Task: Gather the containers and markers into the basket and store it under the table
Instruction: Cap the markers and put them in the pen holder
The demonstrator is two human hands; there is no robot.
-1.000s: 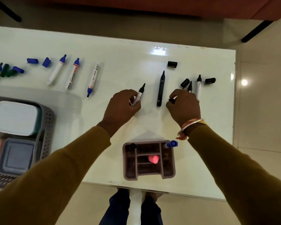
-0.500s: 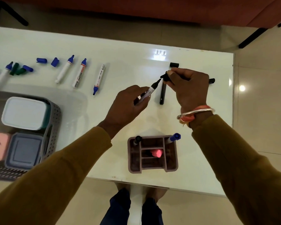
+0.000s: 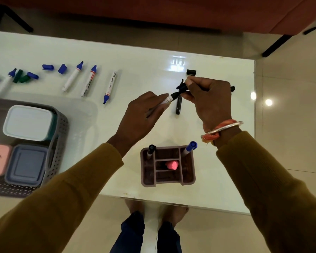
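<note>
Now lifted off the table (image 3: 139, 70), our left hand (image 3: 142, 114) grips a marker (image 3: 166, 101), our right hand (image 3: 211, 101) pinches its cap (image 3: 181, 88): capping comes next.

Both arms extended forward, hands close together. Left hand (image 3: 144, 114) gripped marker (image 3: 165, 101), fingers curled; right hand (image 3: 211, 102) pinched black cap (image 3: 181, 87).

Glossy white table (image 3: 144, 57) on pale beige floor tiles (image 3: 290, 143), grout lines visible at right. Beyond the far edge, reddish-brown furniture (image 3: 153, 10) and slanted black legs (image 3: 275, 46). Round glints of light (image 3: 268, 102) on the tiles, square glare (image 3: 178, 61) on the tabletop.
</note>
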